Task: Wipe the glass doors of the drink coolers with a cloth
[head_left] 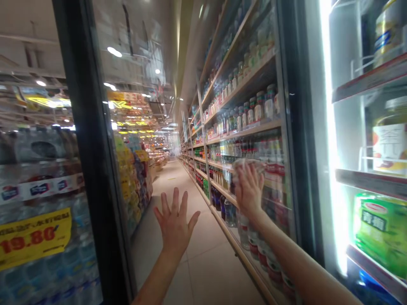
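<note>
Before me is a glass door (pixel 90 140) with a dark frame, through whose pane a shop aisle shows. My left hand (pixel 174 222) lies flat at the lower middle of the glass, palm forward and fingers spread, with nothing in it. Higher and to the right, my right hand (pixel 250 190) presses a crumpled, pale cloth (pixel 235 170) to the pane. Parts of the cloth stick out around the fingers; the rest is hidden under the hand. Its fingers look slightly blurred.
On the right, a lit cooler holds a green pack (pixel 380 233) and a labelled bottle (pixel 389 140) on its shelves. Shelves of bottles (pixel 251 112) line the aisle seen in the glass. At left stand stacked bottle packs (pixel 41 165) with a yellow price sign (pixel 34 237).
</note>
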